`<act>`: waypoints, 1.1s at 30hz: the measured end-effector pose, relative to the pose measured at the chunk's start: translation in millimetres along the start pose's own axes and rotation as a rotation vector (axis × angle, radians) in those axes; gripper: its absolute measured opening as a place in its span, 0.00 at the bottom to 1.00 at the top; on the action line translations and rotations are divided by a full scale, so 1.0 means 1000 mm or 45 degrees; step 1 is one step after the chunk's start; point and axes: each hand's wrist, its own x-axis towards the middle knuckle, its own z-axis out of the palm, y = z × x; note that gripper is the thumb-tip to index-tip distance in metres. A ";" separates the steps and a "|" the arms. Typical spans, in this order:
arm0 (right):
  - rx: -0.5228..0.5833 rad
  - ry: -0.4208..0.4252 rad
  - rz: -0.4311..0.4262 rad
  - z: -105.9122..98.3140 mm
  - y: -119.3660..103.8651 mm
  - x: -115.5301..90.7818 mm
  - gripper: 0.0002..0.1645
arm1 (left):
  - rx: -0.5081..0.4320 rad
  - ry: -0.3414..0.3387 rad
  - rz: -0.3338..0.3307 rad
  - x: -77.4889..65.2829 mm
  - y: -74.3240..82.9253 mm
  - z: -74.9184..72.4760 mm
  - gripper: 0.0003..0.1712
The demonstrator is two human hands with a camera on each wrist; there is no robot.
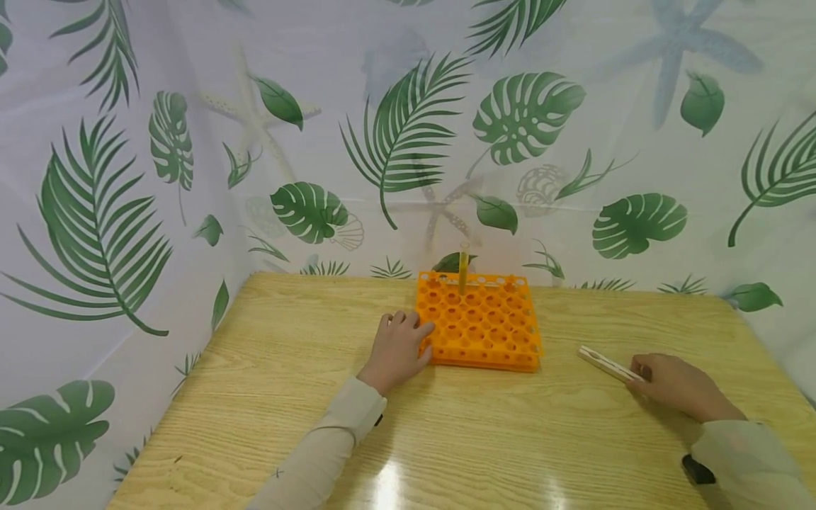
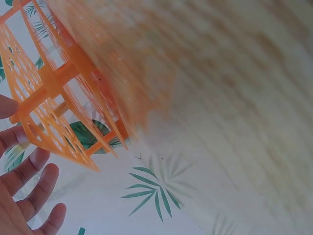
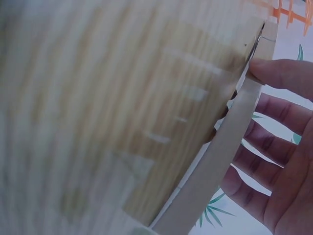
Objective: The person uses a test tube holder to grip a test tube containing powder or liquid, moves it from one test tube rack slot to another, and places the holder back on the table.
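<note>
On the wooden table stands an orange test tube rack with rows of round holes. One test tube, with yellowish contents, stands upright in its back row. My left hand rests at the rack's front left corner, thumb and index finger touching it. The other left fingers are spread beside the rack in the left wrist view. Off to the right, my right hand holds a wooden test tube clamp between thumb and fingers, its tip pointing toward the rack. The clamp shows notched inner edges in the right wrist view.
The wooden table reaches back to a white cloth backdrop printed with green leaves and starfish. A side panel of the same cloth borders the table at the left. Bare tabletop lies between the rack and the clamp.
</note>
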 end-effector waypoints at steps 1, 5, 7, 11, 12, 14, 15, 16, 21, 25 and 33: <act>0.002 0.000 0.001 0.000 0.000 0.000 0.10 | 0.002 0.000 0.000 0.000 0.000 0.000 0.13; 0.009 0.000 0.003 -0.001 0.001 -0.002 0.10 | 0.012 -0.006 -0.004 0.000 0.000 0.000 0.14; 0.010 0.002 0.007 0.000 0.002 -0.003 0.11 | 0.009 -0.005 -0.005 0.000 -0.001 -0.001 0.14; 0.000 0.007 0.011 0.001 0.003 -0.004 0.11 | 0.000 -0.006 -0.005 -0.001 0.000 -0.003 0.14; -0.003 0.008 0.011 0.001 0.003 -0.004 0.11 | 0.000 -0.007 -0.005 -0.001 0.000 -0.003 0.14; 0.001 -0.001 0.021 0.000 0.002 -0.004 0.11 | 0.003 -0.004 -0.004 -0.001 0.000 -0.004 0.13; 0.005 -0.005 0.023 0.000 0.001 -0.005 0.11 | 0.007 -0.002 -0.003 0.000 0.000 -0.004 0.13; 0.010 -0.012 0.025 -0.001 0.001 -0.005 0.11 | 0.012 0.001 -0.002 0.000 0.000 -0.004 0.13; 0.026 -0.030 0.035 -0.003 -0.002 -0.005 0.12 | 0.016 0.004 0.002 0.000 0.000 -0.006 0.12; 0.005 -0.013 0.037 -0.002 -0.001 -0.003 0.14 | 0.025 0.002 0.005 0.000 0.000 -0.005 0.13; -0.031 0.041 0.005 -0.002 0.000 0.003 0.24 | 0.011 -0.024 -0.005 0.002 -0.001 -0.004 0.14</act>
